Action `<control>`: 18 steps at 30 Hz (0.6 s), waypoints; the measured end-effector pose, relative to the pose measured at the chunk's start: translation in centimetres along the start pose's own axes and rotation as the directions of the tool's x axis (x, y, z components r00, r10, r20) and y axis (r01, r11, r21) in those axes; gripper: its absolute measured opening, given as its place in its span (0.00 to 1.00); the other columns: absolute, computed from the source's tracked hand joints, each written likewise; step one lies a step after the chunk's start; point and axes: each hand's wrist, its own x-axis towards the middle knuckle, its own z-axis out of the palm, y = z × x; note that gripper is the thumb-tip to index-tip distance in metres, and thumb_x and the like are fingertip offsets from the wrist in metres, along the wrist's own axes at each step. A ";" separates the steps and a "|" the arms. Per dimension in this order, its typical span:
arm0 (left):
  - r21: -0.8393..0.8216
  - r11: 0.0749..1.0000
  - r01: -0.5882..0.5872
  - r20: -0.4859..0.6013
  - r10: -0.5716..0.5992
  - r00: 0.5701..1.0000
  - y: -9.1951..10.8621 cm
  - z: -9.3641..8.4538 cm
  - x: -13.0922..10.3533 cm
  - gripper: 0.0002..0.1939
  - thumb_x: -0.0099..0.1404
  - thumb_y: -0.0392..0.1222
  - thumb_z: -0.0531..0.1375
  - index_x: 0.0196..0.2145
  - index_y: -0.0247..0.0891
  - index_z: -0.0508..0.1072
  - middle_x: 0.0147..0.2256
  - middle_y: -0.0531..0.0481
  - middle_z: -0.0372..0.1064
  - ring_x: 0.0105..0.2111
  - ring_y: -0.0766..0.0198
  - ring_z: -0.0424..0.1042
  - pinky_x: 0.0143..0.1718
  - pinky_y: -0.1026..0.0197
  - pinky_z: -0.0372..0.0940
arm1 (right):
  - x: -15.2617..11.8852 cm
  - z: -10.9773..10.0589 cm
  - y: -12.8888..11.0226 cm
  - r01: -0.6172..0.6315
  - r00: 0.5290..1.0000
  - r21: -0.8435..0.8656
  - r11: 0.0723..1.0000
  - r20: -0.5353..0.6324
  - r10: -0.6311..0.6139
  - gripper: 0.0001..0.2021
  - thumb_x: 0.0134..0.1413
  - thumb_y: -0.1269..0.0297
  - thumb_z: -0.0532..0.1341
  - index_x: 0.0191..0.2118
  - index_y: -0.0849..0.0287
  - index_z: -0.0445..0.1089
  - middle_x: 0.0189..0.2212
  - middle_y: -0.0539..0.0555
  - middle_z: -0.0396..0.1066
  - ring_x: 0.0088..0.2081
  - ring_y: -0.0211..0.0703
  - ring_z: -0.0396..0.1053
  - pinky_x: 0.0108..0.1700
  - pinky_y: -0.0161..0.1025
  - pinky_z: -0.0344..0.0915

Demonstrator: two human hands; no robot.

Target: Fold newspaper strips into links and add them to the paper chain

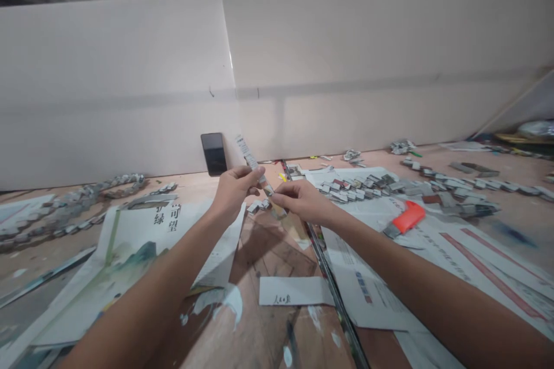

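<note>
Between my two hands runs a narrow folded strip of printed paper (247, 153), slanting from upper left to lower right. My left hand (236, 189) pinches its middle between thumb and fingers. Lower down, my right hand (300, 200) pinches the strip near its bottom end. A short piece of folded-paper chain (258, 206) lies on the table just below the hands. Further right, woven chains of folded paper (355, 187) rest on newspaper sheets, close to my right wrist.
A dark phone (213, 154) leans against the white partition (346, 69). A red-handled cutter (407, 218) lies on newspaper (367, 282) at right. More paper chain (86, 202) and a printed sheet (134, 242) lie at left. A white paper slip (296, 290) is in front.
</note>
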 end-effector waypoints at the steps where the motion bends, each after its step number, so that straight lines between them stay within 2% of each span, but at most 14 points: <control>1: 0.014 1.000 0.008 0.049 -0.009 0.999 -0.1 0.0 0.0 0.13 0.52 0.46 0.67 0.26 0.32 0.74 0.25 0.49 0.69 0.25 0.68 0.68 0.25 0.66 0.62 | 0.0 -0.1 0.0 -0.007 1.000 0.007 1.000 -0.011 0.007 0.13 0.54 0.57 0.57 0.26 0.61 0.67 0.21 0.48 0.61 0.24 0.35 0.58 0.28 0.35 0.55; 6: 0.049 0.998 0.051 0.243 -0.061 0.968 -0.5 0.1 -0.1 0.11 0.52 0.44 0.68 0.30 0.33 0.77 0.26 0.49 0.70 0.24 0.69 0.67 0.26 0.65 0.62 | 0.0 -0.3 0.3 -0.043 0.999 0.076 0.996 0.012 0.042 0.15 0.55 0.55 0.57 0.26 0.61 0.66 0.19 0.47 0.58 0.23 0.35 0.55 0.27 0.34 0.52; 10: -0.043 0.994 0.097 0.359 -0.076 0.930 -0.3 -0.1 -0.2 0.11 0.53 0.44 0.67 0.31 0.34 0.77 0.27 0.50 0.69 0.24 0.69 0.66 0.26 0.65 0.62 | 0.0 -0.1 0.8 -0.060 0.992 0.349 0.935 0.128 0.016 0.16 0.55 0.51 0.58 0.29 0.61 0.67 0.23 0.48 0.60 0.23 0.33 0.55 0.28 0.34 0.54; 13: -0.073 0.993 0.096 0.367 -0.063 0.928 -0.4 -0.2 -0.2 0.11 0.52 0.44 0.68 0.29 0.33 0.76 0.24 0.51 0.67 0.22 0.70 0.64 0.25 0.64 0.61 | -0.1 0.0 0.8 -0.104 0.981 0.495 0.863 0.193 0.007 0.16 0.55 0.50 0.59 0.31 0.61 0.67 0.25 0.49 0.62 0.24 0.33 0.55 0.28 0.33 0.56; 18: -0.043 0.998 0.051 0.316 -0.035 0.948 -0.4 -0.3 -0.1 0.12 0.54 0.46 0.67 0.30 0.33 0.76 0.24 0.51 0.68 0.22 0.70 0.65 0.24 0.65 0.59 | -0.1 0.0 0.2 -0.097 0.986 0.323 0.941 0.160 0.046 0.16 0.53 0.51 0.61 0.31 0.63 0.71 0.27 0.52 0.69 0.25 0.33 0.61 0.29 0.33 0.57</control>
